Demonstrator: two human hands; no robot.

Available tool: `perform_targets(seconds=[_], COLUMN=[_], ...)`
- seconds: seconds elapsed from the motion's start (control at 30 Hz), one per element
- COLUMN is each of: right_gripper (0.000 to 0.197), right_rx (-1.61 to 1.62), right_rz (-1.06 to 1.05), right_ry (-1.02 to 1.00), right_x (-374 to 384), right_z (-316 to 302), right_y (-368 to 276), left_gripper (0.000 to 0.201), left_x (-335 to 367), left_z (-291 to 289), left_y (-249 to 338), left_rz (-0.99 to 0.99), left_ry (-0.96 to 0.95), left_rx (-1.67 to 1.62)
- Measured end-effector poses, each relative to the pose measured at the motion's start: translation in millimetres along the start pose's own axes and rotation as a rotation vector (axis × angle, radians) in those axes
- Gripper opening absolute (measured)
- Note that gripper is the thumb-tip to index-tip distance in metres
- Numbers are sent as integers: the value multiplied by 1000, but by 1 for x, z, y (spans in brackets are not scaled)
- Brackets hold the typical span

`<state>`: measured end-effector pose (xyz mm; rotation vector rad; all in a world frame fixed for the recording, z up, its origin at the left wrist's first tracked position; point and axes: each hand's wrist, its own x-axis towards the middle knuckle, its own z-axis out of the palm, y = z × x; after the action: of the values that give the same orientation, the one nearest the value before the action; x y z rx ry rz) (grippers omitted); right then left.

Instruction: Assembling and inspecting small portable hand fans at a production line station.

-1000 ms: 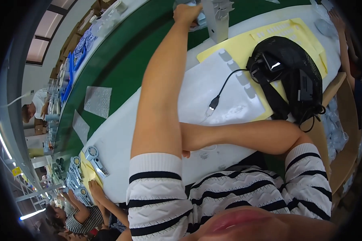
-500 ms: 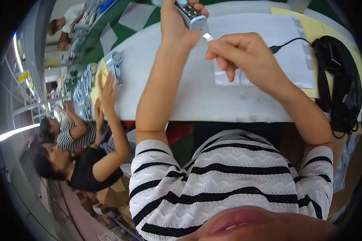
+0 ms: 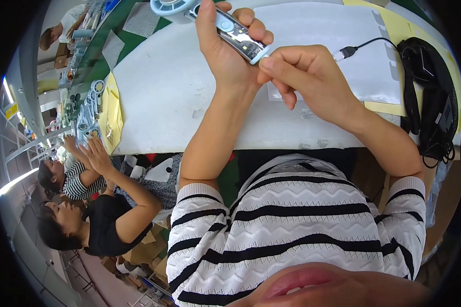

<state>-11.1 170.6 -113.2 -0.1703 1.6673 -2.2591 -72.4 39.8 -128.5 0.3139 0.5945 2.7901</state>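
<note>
My left hand is wrapped round a light-blue handheld fan, its see-through handle showing a circuit board and a round button. The fan's round head is partly cut off by the upper edge of the view. Thumb and fingers of my right hand are pinched together at the lower end of the handle. Between those fingertips is a small white piece, mostly hidden now; whether it sits inside the handle I cannot tell. Just beyond my right hand a black cable with a USB plug lies on a plastic-covered white sheet.
On the right lie a black strap and pouch over yellow paper. At the left edge of the white table is a folded yellow sheet, with several blue fans beyond it. A co-worker in black sits left, hands raised.
The fan has come lower and turned so that its button face shows. My right fingertips, with the white piece, now meet its handle end. The co-worker's hands have moved away leftward.
</note>
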Motion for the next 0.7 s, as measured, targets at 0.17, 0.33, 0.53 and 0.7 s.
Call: perform_targets(seconds=[0.17, 0.33, 0.53, 0.7], right_gripper=[27, 28, 29, 28], right_rx=[-8, -54, -85, -121], right_rz=[-34, -50, -38, 27], right_ry=[49, 115, 115, 93], right_x=[5, 8, 14, 15], right_z=[-7, -15, -19, -21], right_y=[-7, -5, 2, 2], left_gripper=[28, 31, 34, 36], left_x=[13, 12, 4, 2], left_z=[55, 37, 13, 10], left_y=[9, 19, 19, 19], left_rz=[-5, 20, 212, 271], left_ry=[328, 436, 241, 256], left_rx=[232, 559, 824, 951])
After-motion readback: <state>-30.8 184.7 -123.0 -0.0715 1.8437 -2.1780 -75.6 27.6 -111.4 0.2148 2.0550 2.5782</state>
